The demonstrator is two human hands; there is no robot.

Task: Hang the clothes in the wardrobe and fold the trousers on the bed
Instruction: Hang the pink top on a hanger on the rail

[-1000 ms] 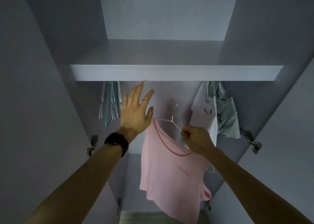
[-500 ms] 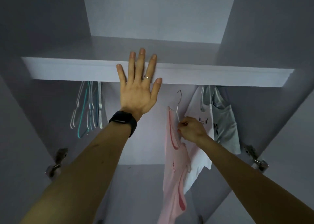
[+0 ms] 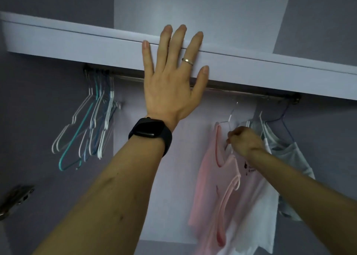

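Observation:
A pink top (image 3: 212, 187) hangs on a white wire hanger (image 3: 229, 119) just under the metal wardrobe rail (image 3: 241, 93). My right hand (image 3: 244, 140) pinches that hanger at its neck, fingers curled. Whether the hook sits on the rail is blurred. My left hand (image 3: 172, 76), with a ring and a black watch at the wrist, lies flat with straight fingers against the front edge of the wardrobe shelf (image 3: 77, 42). A white top (image 3: 258, 193) and a pale green top (image 3: 289, 154) hang to the right of the pink one.
Several bare wire hangers (image 3: 90, 127) hang bunched at the left end of the rail. A door hinge (image 3: 17, 196) sticks out at the lower left. The wardrobe's back wall (image 3: 173, 187) shows between the hangers and the clothes.
The view has tilted up and come closer to the shelf. My left hand went from mid-air to flat on the shelf edge. My right hand raised the pink top's hanger up to the rail.

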